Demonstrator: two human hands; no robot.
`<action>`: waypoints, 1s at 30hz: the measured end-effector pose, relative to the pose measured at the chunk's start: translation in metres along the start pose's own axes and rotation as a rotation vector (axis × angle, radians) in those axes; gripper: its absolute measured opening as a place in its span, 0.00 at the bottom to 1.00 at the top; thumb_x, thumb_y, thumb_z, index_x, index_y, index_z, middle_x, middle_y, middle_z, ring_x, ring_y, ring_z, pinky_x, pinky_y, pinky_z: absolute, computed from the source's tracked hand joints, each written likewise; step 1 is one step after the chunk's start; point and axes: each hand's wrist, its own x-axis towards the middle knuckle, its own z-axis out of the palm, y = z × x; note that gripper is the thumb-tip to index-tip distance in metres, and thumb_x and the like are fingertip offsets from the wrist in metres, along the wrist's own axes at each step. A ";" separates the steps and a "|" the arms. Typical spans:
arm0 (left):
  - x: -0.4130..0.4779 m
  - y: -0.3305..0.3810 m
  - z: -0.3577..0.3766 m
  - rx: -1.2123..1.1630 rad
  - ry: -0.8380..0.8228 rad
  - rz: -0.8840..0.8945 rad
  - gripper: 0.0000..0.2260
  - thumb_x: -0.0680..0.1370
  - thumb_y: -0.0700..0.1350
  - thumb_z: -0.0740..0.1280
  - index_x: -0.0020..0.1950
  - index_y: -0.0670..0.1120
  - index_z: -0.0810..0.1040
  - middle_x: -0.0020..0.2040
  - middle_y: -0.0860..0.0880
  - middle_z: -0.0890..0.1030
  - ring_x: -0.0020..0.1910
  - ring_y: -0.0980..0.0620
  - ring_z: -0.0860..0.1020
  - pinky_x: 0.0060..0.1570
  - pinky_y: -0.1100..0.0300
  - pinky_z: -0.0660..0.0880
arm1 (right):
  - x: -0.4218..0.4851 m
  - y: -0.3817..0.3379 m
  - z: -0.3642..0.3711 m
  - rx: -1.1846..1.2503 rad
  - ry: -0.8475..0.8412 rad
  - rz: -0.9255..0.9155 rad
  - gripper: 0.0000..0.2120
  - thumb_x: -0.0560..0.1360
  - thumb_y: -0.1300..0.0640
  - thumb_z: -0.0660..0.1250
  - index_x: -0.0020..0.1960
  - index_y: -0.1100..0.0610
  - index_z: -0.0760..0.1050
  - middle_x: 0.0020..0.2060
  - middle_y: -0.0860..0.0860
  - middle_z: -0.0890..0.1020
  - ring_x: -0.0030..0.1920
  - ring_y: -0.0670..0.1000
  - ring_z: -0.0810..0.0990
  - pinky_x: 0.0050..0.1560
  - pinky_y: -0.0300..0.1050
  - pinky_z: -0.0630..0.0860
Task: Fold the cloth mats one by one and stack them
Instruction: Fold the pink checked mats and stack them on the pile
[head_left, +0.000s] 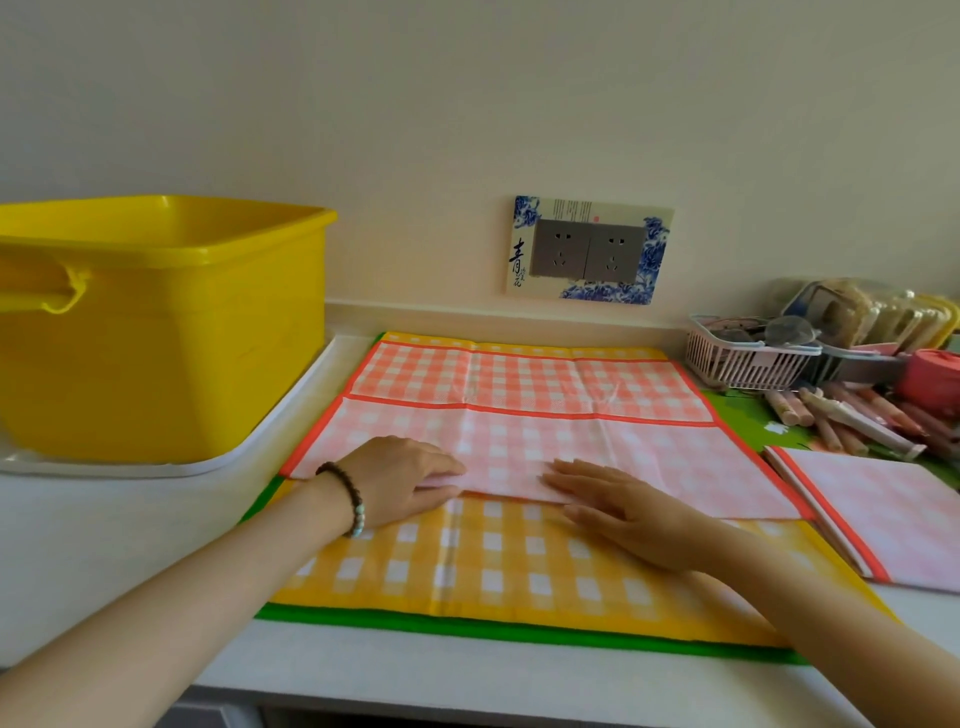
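Left hand (400, 480): palm down, fingers flat, pressing the near fold
Right hand (628, 512): flat, fingers straight, just beside the left
Pink mat (519, 431): half-folded, beneath both hands
Folded mat (883, 509): right of the right hand

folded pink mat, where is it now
Head view, far right of the counter: the folded pink mat lies right of the yellow checked mat, just in front of the pink tubes.
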 end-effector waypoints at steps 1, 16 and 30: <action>-0.001 -0.001 0.001 -0.006 0.000 -0.004 0.19 0.80 0.56 0.57 0.69 0.54 0.71 0.69 0.56 0.72 0.67 0.58 0.69 0.66 0.64 0.64 | -0.004 0.004 -0.001 -0.016 0.005 0.002 0.27 0.73 0.35 0.49 0.72 0.35 0.55 0.74 0.36 0.57 0.74 0.38 0.53 0.75 0.43 0.50; -0.002 -0.006 -0.021 -0.289 0.074 -0.085 0.11 0.79 0.52 0.61 0.45 0.51 0.81 0.40 0.48 0.82 0.41 0.49 0.78 0.46 0.56 0.72 | -0.033 0.010 -0.040 0.022 0.114 0.177 0.14 0.80 0.51 0.58 0.62 0.51 0.77 0.54 0.40 0.78 0.53 0.41 0.76 0.57 0.35 0.70; 0.002 0.004 -0.110 -0.459 0.039 -0.122 0.16 0.63 0.64 0.70 0.41 0.55 0.82 0.22 0.55 0.71 0.23 0.57 0.61 0.29 0.63 0.62 | -0.036 -0.013 -0.126 0.206 -0.004 0.079 0.09 0.72 0.48 0.68 0.45 0.52 0.80 0.32 0.47 0.82 0.29 0.44 0.75 0.32 0.33 0.72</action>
